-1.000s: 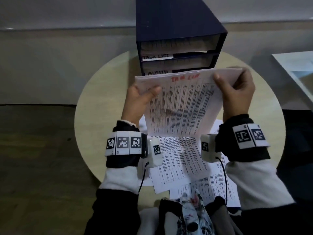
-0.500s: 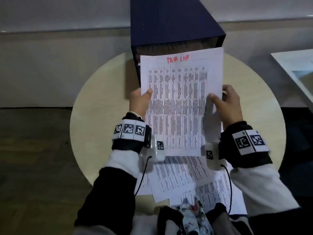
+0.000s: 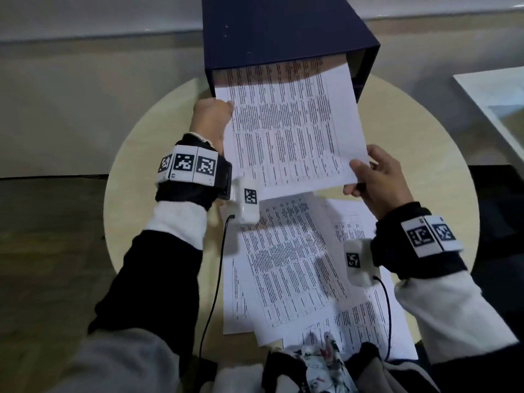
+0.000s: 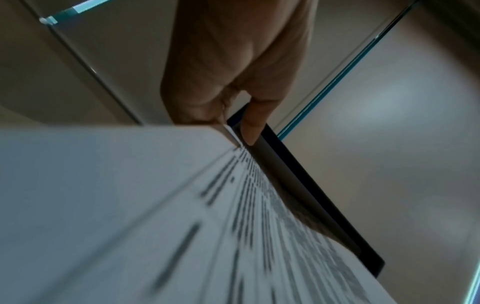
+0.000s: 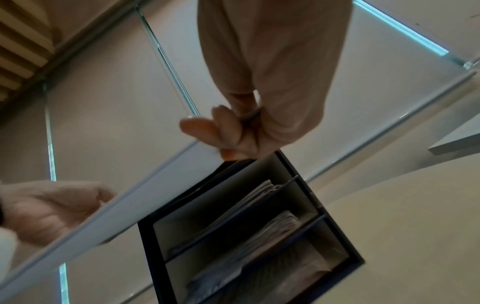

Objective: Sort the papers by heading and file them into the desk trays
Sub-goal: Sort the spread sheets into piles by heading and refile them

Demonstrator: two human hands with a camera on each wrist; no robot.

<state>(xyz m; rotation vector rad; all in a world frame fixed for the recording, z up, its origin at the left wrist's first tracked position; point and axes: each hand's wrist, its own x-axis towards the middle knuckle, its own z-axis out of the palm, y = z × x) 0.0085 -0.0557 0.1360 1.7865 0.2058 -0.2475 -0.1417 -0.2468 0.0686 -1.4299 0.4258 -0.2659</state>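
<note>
Left hand [image 3: 211, 120], right hand [image 3: 377, 180] pinching sheet [image 3: 289, 129], tray unit [image 3: 283, 32]

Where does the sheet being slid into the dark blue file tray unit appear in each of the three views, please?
Head: the sheet lies at upper centre, its far end under the unit's top.
Left wrist: it fills the lower left, seen edge-on and blurred.
Right wrist: its pale underside crosses the lower left.
Shared landmark: the dark blue tray unit.
</note>
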